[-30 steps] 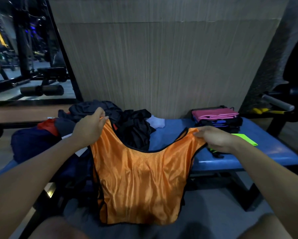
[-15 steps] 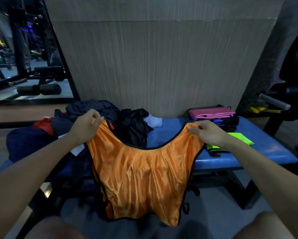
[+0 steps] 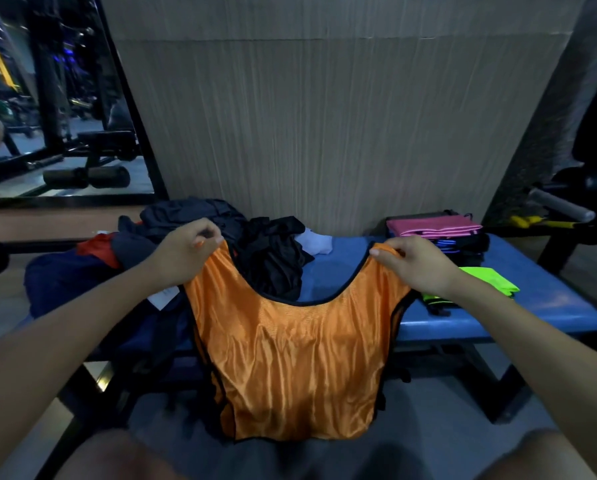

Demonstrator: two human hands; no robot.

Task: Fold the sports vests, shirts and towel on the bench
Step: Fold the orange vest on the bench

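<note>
up high, left hand point(image 3: 183, 258) and right hand point(image 3: 418, 265) fingers pinched on orange vest point(image 3: 290, 358) shoulder straps

Ribbed grey-beige wall panel point(image 3: 324, 133) fills centre background, horizontal seam near top. Mirror point(image 3: 48, 98) with black frame at left, leaning inward toward top; in it dark gym rack and black padded roller point(image 3: 86, 177) low down. Part of another person's limb at far left edge of mirror, blurred. Right side: dark machine with grey padded bar point(image 3: 560, 205) angled down-right, yellow-handled piece point(image 3: 539, 221) just below it. Grey floor point(image 3: 446, 424) under and before seat; wooden strip along wall base at left.
</note>
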